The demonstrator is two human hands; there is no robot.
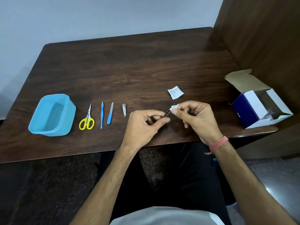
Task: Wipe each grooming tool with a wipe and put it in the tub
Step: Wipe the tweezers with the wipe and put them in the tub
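Your left hand (146, 122) pinches a thin dark tool (168, 112); right hand (194, 116) pinches the wipe (174, 107) round it.
First wipe underway, I'd say; next, carry it far left to the tub (65, 117).

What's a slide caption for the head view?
Both hands wipe a thin dark tool with a wipe; four tools wait beside the blue tub.

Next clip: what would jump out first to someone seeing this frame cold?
The two hands meet at the centre front of the table: the left hand pinches a thin dark tool while the right hand presses a small white wipe to it. Left of them, the yellow-handled scissors and the bright blue tub stand out against the dark wood, and an opened box sits at the right edge.
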